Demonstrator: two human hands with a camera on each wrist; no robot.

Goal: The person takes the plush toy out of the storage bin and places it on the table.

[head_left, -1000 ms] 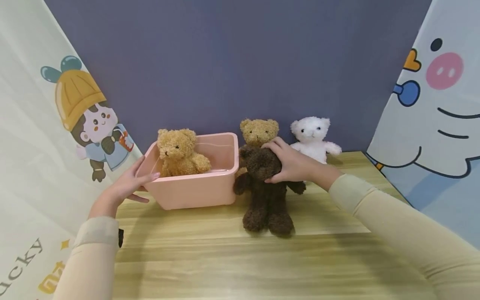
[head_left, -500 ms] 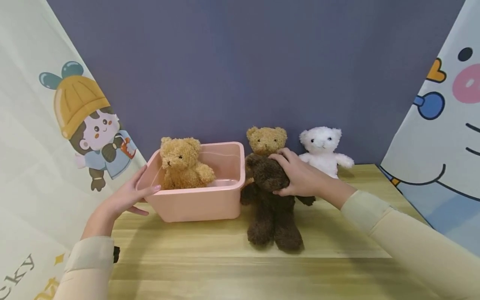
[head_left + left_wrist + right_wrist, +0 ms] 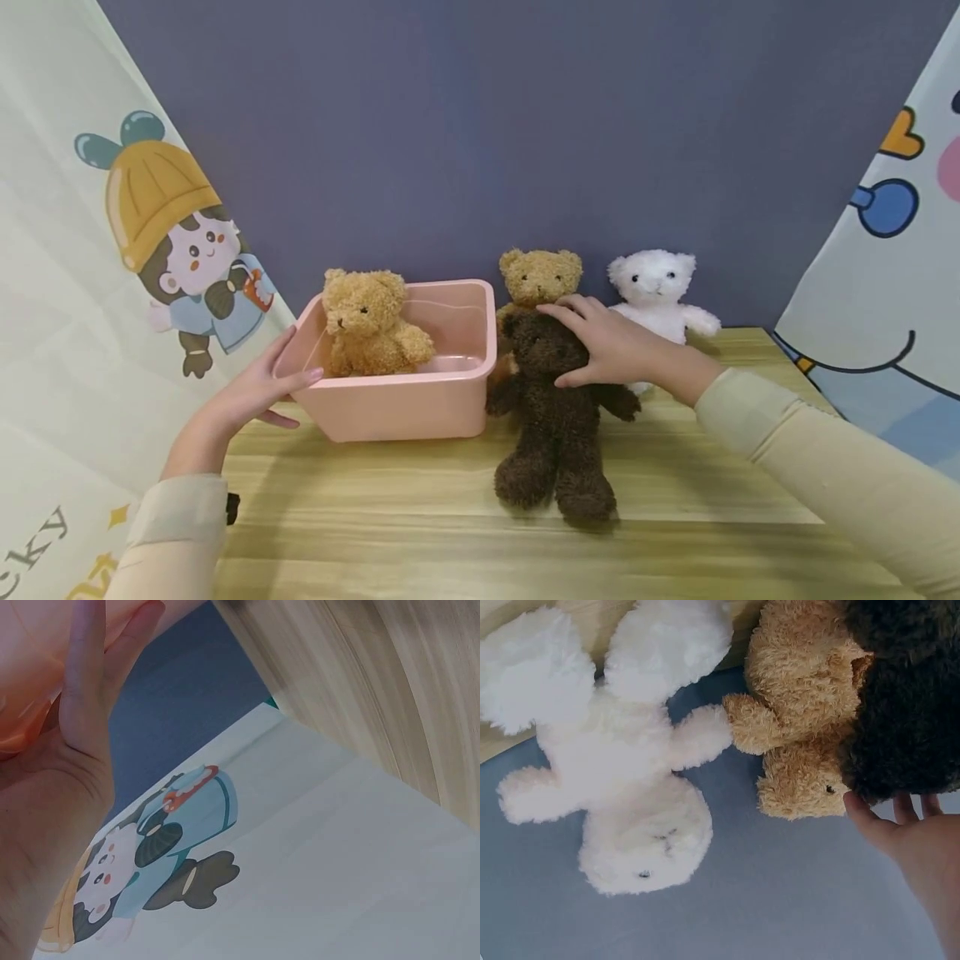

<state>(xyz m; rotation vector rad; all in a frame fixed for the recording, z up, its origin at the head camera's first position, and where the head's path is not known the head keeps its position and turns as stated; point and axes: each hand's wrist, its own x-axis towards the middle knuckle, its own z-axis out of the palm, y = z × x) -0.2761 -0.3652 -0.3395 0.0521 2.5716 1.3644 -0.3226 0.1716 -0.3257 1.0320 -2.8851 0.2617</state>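
Observation:
In the head view my right hand [image 3: 611, 342] grips the head of a dark brown teddy bear [image 3: 558, 417], thumb at one side and fingers over the top. The bear stands on its feet, leaning back towards a golden bear [image 3: 542, 275] behind it. My left hand [image 3: 255, 387] holds the left front corner of a pink plastic bin [image 3: 405, 408], thumb over the rim and fingers along the outside. Another golden bear [image 3: 367, 321] sits inside that bin, at its left end. The right wrist view shows fingertips against the dark bear's fur [image 3: 907, 727].
A white bear [image 3: 652, 287] sits at the back right against a grey-blue backing [image 3: 487, 125]. All stand on a wood-grain tabletop [image 3: 375, 517]. Printed cloth walls [image 3: 60, 292] close off the left and right sides.
The dark bear's feet have slid slightly nearer to me, and its face now turns more towards the front. My left hand keeps its hold on the bin. The head view has shifted a little.

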